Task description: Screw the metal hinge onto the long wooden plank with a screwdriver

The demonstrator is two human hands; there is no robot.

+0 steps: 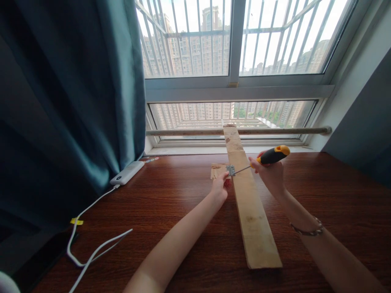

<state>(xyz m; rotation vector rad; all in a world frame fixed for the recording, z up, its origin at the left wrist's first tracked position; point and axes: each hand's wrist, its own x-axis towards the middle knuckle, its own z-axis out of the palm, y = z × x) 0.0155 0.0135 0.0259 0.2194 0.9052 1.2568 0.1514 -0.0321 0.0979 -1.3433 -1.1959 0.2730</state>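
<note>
A long wooden board [250, 203] lies on the brown table, its far end reaching toward the window. A small metal hinge [230, 170] sits across the board's left edge and a short piece of wood [216, 171] beside it. My left hand [220, 186] is closed at the hinge's near left corner, fingertips gripping there. In my right hand [270, 175] is a screwdriver [274, 155] with a black and yellow handle. It slants down to the left, its tip at the hinge's right leaf. Any screw under the tip is too small to make out.
A white power bank [127, 173] with a white cable [91, 258] lies at the left of the table [171, 219]. A dark blue curtain [76, 89] hangs on that side. Behind the table, a horizontal rail [284, 131] runs before the barred window.
</note>
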